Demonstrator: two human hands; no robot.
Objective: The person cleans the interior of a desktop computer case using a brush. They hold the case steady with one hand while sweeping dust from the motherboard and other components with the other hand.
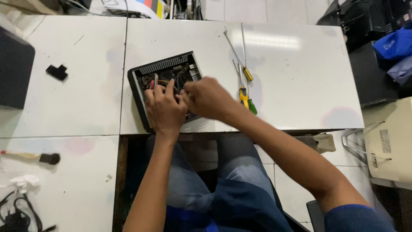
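White worktable (296, 64), panels butted together, seated person working at its near edge, knees in jeans showing beneath.

Open black electronics case (165, 88) sat on the middle panel, just in front of the person, lid off, perforated wall at the far side. Its long axis ran near-to-far with a slight tilt, far end swung to the right. Wires and small parts inside, too tangled to name.

Left hand (164, 109) lay over the near-left part of the case, fingers curled down into the interior, fingertips among the wiring; whether it pinched anything I could not tell. Right hand (209, 98) came in from the right, knuckles up, closed loosely over the case's right side, touching the left hand; what it gripped, if anything, was hidden under the palm. Both hands directly above the case; the left sat deeper in.

Just right of the right hand, two screwdrivers (245, 95) lay side by side, yellow and green handles near, shafts pointing away. Untouched.

Left panel: small black bracket (57, 71), well apart. Near-left: brush with black head (48, 158). Corner: coiled black cable (19, 217).
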